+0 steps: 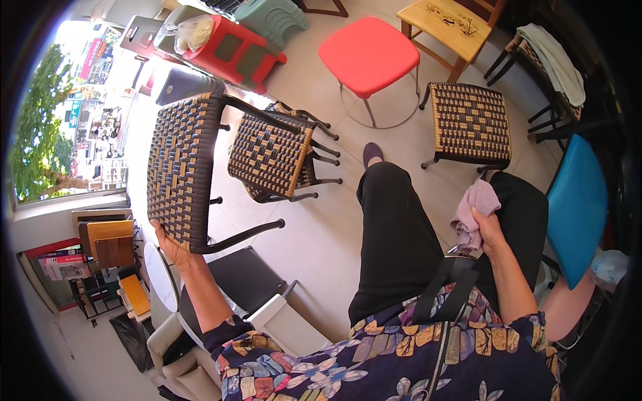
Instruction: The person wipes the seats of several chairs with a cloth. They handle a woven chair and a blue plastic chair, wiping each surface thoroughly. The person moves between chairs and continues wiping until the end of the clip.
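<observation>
My left hand grips the near corner of a woven stool with a black-and-tan seat and dark legs. The stool is tipped on its side, its legs pointing right. Beyond it, similar woven stools lie stacked on their sides on the floor. In my right hand, over my thigh, is a crumpled pinkish-grey cloth. Another woven stool stands upright ahead of my right knee.
A red-seated stool and a wooden chair stand ahead. Stacked red plastic stools bear a plastic bag at the upper left. A blue seat is close on my right; a black seat lies below my left arm.
</observation>
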Tool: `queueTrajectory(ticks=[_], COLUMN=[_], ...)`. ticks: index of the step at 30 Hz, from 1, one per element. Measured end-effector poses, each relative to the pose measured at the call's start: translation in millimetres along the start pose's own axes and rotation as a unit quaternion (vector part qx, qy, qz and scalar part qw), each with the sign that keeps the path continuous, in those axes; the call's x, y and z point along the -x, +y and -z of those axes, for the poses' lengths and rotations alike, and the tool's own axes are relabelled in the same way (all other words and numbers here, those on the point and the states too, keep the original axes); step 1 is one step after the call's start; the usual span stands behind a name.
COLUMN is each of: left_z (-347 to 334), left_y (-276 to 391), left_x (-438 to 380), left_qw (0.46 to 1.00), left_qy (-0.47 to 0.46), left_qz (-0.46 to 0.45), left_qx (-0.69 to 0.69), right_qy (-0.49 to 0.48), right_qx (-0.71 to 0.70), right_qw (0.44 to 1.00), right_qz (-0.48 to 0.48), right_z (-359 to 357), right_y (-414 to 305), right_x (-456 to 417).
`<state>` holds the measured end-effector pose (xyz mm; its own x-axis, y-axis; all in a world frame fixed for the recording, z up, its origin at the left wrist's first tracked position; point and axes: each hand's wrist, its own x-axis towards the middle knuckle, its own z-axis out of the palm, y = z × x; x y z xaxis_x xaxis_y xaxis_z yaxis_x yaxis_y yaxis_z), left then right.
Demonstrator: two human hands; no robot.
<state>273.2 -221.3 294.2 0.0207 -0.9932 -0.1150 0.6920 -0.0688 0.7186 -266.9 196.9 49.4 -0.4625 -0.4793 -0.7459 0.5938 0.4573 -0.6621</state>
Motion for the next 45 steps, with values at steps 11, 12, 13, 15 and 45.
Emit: queueTrajectory(ticks=[11,12,13,15,45], left_z=[12,15,19,20,-9], left_y=[-34,-36,-37,-42,-144], left_x=[3,2,4,9,-58], left_qw=[0.992,0.994,0.993,0.992,0.949], left_qy=[0.117,0.103,0.108,0.119,0.102], left_qz=[-0.030,-0.038,-0.041,-0.046,0.041], left_qx=[0.038,0.024,0.024,0.024,0.296], right_qy=[-0.003,-0.002,-0.001,-0.004,0.011], right_qx=[-0.011,-0.006,-0.001,-0.006,-0.014], right_qw=[0.999,0.999,0.999,1.000,1.000], right_qz=[0.037,0.036,0.035,0.030,0.020], right_z=[6,4,3,6,12], right_y=[-2,-5,-8,-5,10], right_x=[13,15,17,14,0])
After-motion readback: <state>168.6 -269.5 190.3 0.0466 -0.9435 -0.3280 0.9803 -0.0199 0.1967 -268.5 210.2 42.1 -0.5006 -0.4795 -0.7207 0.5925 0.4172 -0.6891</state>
